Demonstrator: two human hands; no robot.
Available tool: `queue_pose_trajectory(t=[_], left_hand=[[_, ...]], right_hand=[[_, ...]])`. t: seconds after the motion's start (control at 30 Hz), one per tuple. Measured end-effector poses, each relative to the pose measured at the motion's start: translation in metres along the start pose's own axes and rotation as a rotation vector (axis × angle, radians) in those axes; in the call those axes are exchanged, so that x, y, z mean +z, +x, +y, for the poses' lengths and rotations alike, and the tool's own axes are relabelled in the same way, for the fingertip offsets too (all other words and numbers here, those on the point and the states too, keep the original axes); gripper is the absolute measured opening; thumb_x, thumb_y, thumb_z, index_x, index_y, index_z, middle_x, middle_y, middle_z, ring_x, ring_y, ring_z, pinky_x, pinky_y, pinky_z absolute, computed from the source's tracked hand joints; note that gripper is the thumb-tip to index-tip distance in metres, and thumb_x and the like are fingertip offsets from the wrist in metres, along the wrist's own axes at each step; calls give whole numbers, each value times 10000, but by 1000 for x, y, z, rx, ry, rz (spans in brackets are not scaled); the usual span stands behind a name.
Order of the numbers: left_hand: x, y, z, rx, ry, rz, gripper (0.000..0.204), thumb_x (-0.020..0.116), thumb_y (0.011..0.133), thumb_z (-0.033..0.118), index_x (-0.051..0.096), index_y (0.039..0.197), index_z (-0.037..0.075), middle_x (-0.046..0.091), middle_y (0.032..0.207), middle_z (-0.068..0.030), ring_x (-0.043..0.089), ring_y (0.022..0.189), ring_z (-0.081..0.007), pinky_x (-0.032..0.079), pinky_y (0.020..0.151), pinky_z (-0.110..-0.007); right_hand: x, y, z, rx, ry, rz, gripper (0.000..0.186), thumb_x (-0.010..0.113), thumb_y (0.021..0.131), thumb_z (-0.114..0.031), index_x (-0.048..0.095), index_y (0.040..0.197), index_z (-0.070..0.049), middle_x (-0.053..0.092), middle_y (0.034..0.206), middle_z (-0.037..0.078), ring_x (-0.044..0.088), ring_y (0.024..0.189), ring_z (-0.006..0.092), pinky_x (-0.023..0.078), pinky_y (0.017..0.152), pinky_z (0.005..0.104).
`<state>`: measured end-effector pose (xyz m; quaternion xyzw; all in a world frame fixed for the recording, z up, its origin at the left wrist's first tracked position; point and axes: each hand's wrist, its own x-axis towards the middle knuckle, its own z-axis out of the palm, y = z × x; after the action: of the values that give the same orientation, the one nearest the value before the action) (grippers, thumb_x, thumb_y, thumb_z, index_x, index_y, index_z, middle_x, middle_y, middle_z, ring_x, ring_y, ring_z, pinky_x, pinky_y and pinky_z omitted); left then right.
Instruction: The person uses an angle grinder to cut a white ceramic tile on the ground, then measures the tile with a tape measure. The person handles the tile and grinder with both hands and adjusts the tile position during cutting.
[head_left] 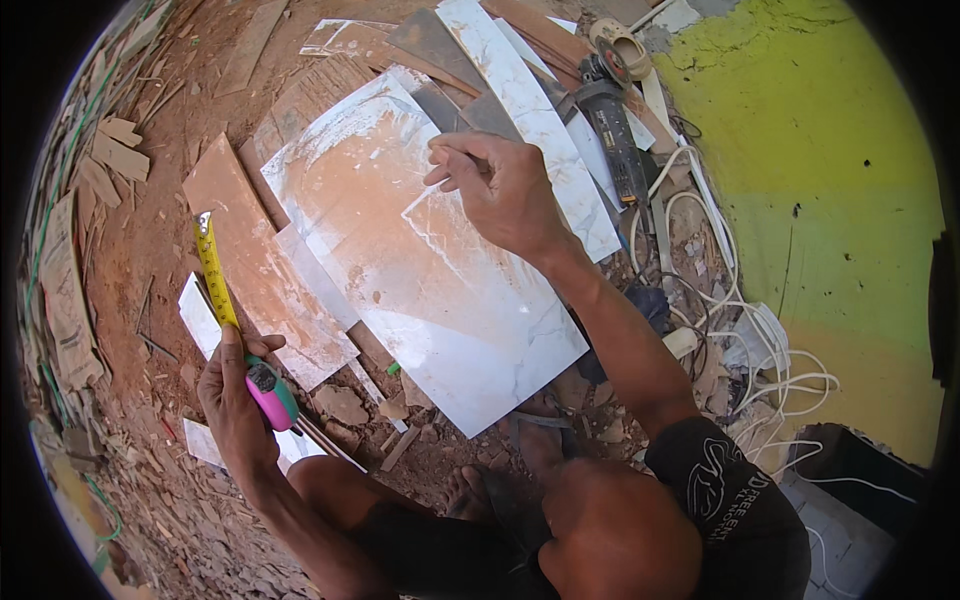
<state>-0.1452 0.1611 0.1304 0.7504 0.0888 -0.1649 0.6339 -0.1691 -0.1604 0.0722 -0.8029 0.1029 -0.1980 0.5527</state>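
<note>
My left hand (238, 405) grips a pink and teal tape measure (272, 398). Its yellow blade (212, 272) sticks out away from me, over brown tile pieces at the left. Above a large white marbled tile (470, 345) is my right hand (505, 195), its fingers bent and pinched together. Whatever those fingertips hold, if anything, is too small to make out. Reddish dust covers much of the tile's face, and a white angled line is marked in it just below my right hand.
An angle grinder (618, 140) lies on tile strips at the far right, near a beige clog (620, 48). White cable (735, 275) coils beside the yellow-green wall (820, 170). Brown tile offcuts (255, 270) lie left of the big tile. Broken shards litter the dirt ground.
</note>
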Motion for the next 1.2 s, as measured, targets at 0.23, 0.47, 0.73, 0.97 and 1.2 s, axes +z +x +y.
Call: queue_pose_trajectory(t=[0.23,0.47,0.73,0.97,1.2], left_hand=[[18,9,-2,-47,-15,-40,385,563,1066,369,678,861,65,714,827,-64,484,564,-33,405,527,-211],[34,25,-13,-9,-151,-110,308,569,1068,326,668,929,71,677,848,-48,515,623,-28,403,527,-188],[11,21,-16,65,-230,43,350,571,1066,330,696,907,45,691,807,-61,500,557,-26,385,490,-188],[19,16,-3,64,-241,88,374,556,1070,342,674,889,37,692,807,-73,525,536,-33,405,465,-199],[0,9,0,69,-255,193,414,562,1068,359,700,858,30,683,757,-45,527,577,-30,413,520,-195]], right_hand=[[-180,-186,14,644,-937,-88,455,763,881,-295,685,1134,76,721,933,211,715,892,322,550,851,403],[-157,-298,95,587,-898,235,462,777,827,-184,649,1155,115,705,1074,245,681,1053,376,497,1009,455],[-238,-237,-49,745,142,532,203,656,883,108,681,1079,59,736,987,100,701,859,147,566,842,283],[-67,-124,-28,218,-330,-160,287,682,875,-5,666,1157,46,698,1168,142,671,1072,307,516,931,435],[58,-50,61,-435,-775,-309,482,657,938,-188,558,1361,22,563,1414,191,448,1398,387,295,1181,586]])
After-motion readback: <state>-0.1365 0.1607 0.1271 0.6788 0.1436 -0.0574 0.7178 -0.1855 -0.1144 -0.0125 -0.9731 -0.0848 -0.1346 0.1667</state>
